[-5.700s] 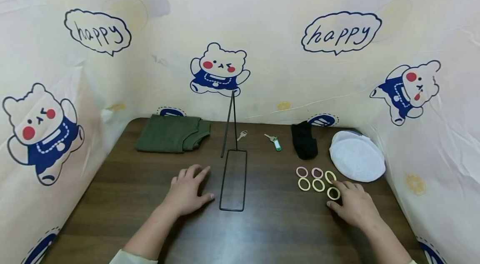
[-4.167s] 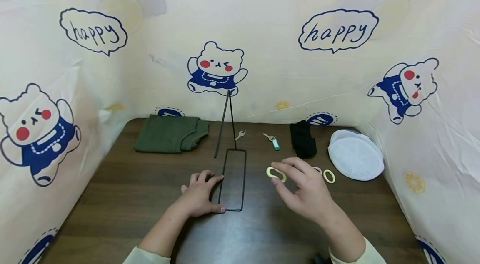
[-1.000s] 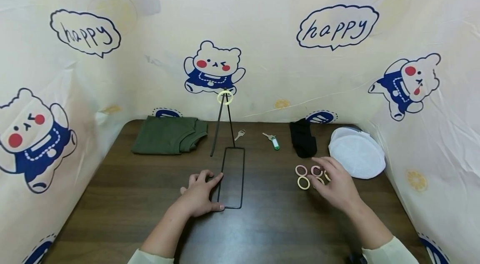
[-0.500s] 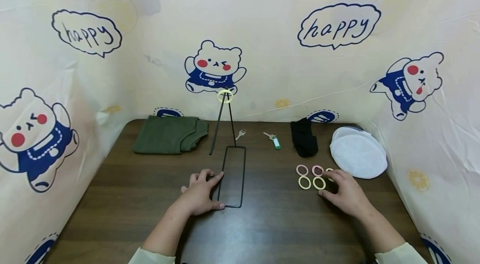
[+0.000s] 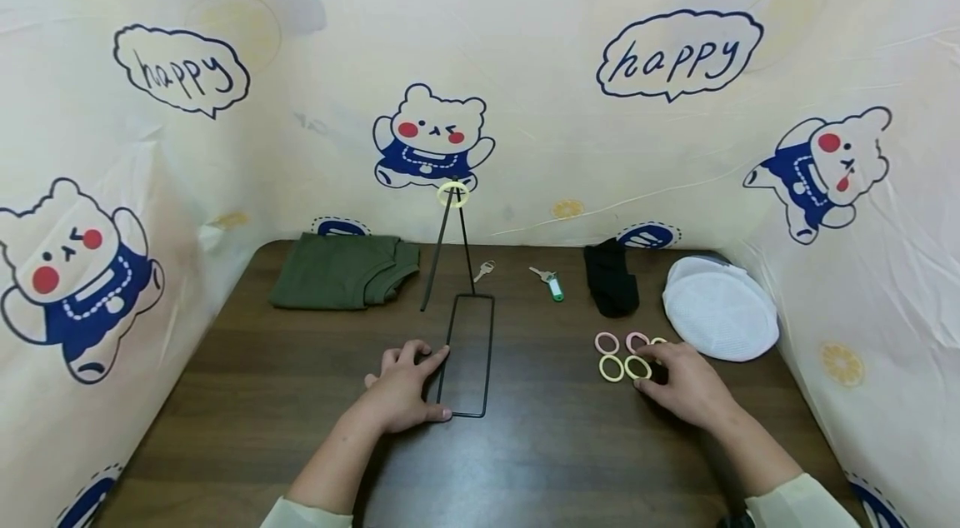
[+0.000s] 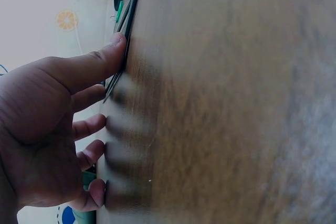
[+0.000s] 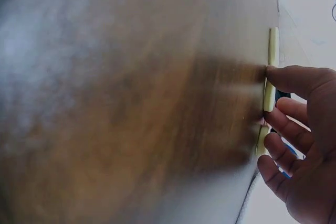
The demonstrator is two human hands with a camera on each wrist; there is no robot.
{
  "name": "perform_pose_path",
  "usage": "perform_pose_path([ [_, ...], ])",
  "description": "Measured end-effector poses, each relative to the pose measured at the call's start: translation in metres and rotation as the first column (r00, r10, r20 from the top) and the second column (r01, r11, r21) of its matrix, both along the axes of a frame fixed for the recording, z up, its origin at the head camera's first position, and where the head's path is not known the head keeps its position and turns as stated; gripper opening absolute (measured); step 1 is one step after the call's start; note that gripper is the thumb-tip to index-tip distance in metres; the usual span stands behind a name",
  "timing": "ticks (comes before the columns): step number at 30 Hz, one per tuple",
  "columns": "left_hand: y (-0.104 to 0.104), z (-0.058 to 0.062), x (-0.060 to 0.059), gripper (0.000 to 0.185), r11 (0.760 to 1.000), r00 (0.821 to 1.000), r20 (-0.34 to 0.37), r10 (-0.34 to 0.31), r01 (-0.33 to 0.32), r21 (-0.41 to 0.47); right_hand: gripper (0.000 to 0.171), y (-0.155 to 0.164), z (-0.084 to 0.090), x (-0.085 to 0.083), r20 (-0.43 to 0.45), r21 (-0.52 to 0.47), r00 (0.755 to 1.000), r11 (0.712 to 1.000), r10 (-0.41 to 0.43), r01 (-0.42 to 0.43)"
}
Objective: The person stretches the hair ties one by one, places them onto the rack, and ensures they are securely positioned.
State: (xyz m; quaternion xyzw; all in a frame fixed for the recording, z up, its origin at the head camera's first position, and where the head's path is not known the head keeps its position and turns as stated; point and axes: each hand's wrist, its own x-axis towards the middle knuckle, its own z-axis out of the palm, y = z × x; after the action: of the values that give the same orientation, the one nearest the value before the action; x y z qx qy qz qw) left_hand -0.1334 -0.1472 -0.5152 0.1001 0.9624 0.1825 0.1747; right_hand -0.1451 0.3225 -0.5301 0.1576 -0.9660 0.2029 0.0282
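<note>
My left hand (image 5: 401, 395) rests on the table, its thumb and index finger pressing the rectangular base of a black wire stand (image 5: 491, 353). In the left wrist view the thumb lies against the black wire (image 6: 130, 30) and the other fingers spread out. A pale yellow ring (image 5: 453, 206) sits around the stand's peak. At the right, my right hand (image 5: 686, 382) pinches a yellow ring (image 5: 628, 372) by its edge between thumb and fingers, close over the tabletop. Beside it lie another yellow ring (image 5: 611, 381), two pink rings (image 5: 597, 343) and a yellow ring partly hidden behind the fingers.
Folded green cloth (image 5: 330, 271) lies at the back left. Behind the stand is a small key (image 5: 486, 269); farther right are a key with a green tag (image 5: 553, 286), a black folded cloth (image 5: 611, 278) and a white mesh cap (image 5: 720, 307). A printed curtain encloses the table.
A yellow ring was picked up by the right hand and now hangs on the stand. The right hand returned to the rings and grasped another. The left hand moved onto the stand's base.
</note>
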Motion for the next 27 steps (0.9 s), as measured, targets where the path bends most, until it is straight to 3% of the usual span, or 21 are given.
perform_pose_path([
  [7, 0.001, -0.001, -0.001, 0.098, 1.000, 1.000, -0.003, -0.003, 0.003, -0.002, 0.034, -0.003, 0.002, 0.002, -0.022, 0.011, 1.000, 1.000, -0.008, 0.008],
  [11, 0.000, -0.002, 0.000, 0.098, 1.000, 1.000, 0.002, 0.001, -0.001, 0.007, 0.035, -0.008, 0.010, 0.004, -0.116, -0.035, 0.993, 0.999, 0.008, -0.012],
  [19, -0.001, -0.002, 0.000, 0.098, 1.000, 1.000, -0.002, 0.009, -0.009, 0.010, 0.038, -0.038, 0.042, 0.005, -0.361, -0.148, 0.929, 0.979, 0.082, -0.144],
  [27, -0.001, -0.003, 0.000, 0.100, 1.000, 1.000, 0.003, 0.012, -0.012, 0.012, 0.033, -0.082, 0.075, 0.004, -0.411, -0.237, 0.899, 0.935, 0.149, -0.263],
])
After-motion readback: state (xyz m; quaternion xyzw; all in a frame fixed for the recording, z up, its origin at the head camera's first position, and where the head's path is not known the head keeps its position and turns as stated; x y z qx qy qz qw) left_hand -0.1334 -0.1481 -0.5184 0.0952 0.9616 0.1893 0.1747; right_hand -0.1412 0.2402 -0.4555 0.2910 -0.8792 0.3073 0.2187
